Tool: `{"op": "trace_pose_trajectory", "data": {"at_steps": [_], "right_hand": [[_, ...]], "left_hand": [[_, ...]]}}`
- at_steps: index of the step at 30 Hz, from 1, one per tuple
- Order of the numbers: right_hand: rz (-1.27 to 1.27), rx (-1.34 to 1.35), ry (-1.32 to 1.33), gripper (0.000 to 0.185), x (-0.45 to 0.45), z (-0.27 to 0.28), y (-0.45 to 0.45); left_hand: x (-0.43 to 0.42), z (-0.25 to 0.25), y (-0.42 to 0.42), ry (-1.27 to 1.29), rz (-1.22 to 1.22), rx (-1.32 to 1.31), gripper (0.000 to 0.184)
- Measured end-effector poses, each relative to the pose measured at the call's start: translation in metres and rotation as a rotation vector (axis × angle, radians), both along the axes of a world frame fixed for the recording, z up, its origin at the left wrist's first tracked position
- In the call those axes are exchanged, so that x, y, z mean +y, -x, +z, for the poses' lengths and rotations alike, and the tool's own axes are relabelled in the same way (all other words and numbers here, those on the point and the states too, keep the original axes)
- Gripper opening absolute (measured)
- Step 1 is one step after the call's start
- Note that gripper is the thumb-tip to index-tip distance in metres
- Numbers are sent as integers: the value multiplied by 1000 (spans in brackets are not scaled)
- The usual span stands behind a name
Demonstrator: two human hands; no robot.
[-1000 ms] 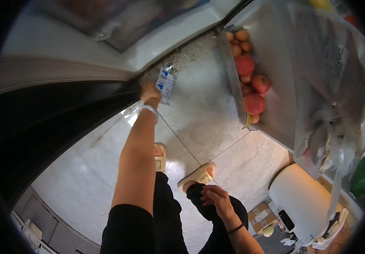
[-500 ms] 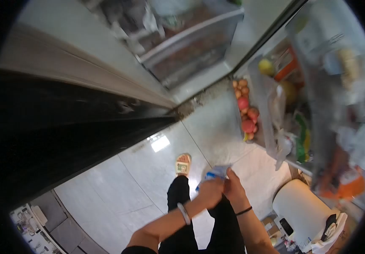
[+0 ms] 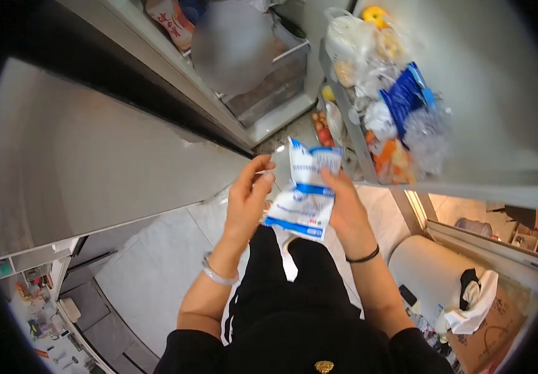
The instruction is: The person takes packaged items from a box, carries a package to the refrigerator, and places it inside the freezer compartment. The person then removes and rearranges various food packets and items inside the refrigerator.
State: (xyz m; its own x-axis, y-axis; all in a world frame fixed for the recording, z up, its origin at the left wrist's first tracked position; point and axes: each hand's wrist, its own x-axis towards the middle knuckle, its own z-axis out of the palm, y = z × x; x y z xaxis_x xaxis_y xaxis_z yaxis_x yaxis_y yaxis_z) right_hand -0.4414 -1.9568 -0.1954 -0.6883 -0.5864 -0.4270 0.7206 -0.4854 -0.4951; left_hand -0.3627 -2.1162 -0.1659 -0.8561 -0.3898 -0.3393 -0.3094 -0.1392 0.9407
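A crumpled white and blue plastic packet (image 3: 306, 202) is in my right hand (image 3: 349, 209), pinched along its right side with the thumb over its front. My left hand (image 3: 248, 196) is just left of the packet, its fingers curled apart and nothing visible between them. A small gap separates the left fingers from the packet. Both hands are above my legs, in front of the open fridge.
The fridge door shelf (image 3: 369, 159) at upper right holds bagged food and a blue packet (image 3: 404, 100). Drawers (image 3: 269, 87) show inside the fridge. A dark door panel (image 3: 94, 156) stands at left. A white cylindrical bin (image 3: 434, 271) and cardboard box (image 3: 490, 321) are at lower right.
The packet was lifted from near the floor to between both hands, then higher before me. My left hand has let go of it, and my right hand holds it. The view has tilted up.
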Motion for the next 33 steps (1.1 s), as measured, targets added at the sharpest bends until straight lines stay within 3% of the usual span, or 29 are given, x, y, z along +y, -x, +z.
{"op": "trace_pose_trajectory", "data": {"at_steps": [1,3,7,15,18,20,24,26,27,29,30,33], "right_hand": [[-6,2,-1,30,1,15,5],[-14,15,101,34,1,40,15],[39,115,19,40,6,71,28],[24,329,-224,42,1,87,64],[149,440,-390,42,-1,86,91],[174,434,-400,40,-7,92,102],[193,698,-448,32,-12,87,127],[590,823,-462,32,-14,87,127],[589,840,-454,32,-19,88,123],[659,593,-345,35,-26,87,113],[662,601,-341,35,-27,86,111],[410,449,-419,41,-20,75,108]], "left_hand": [[5,3,1,-1,-6,2,39],[12,8,6,-471,-115,179,50],[28,47,13,-740,-174,244,61],[0,48,52,-367,-248,177,49],[-16,63,65,-203,-339,169,45],[-26,67,74,-254,-324,214,44],[-60,71,88,-156,-585,154,43],[-65,69,95,-160,-666,113,41],[-67,67,97,-138,-706,121,40],[-70,68,103,-50,-780,87,34],[-75,71,106,-43,-775,92,34],[-91,70,111,-225,-559,145,30]]}}
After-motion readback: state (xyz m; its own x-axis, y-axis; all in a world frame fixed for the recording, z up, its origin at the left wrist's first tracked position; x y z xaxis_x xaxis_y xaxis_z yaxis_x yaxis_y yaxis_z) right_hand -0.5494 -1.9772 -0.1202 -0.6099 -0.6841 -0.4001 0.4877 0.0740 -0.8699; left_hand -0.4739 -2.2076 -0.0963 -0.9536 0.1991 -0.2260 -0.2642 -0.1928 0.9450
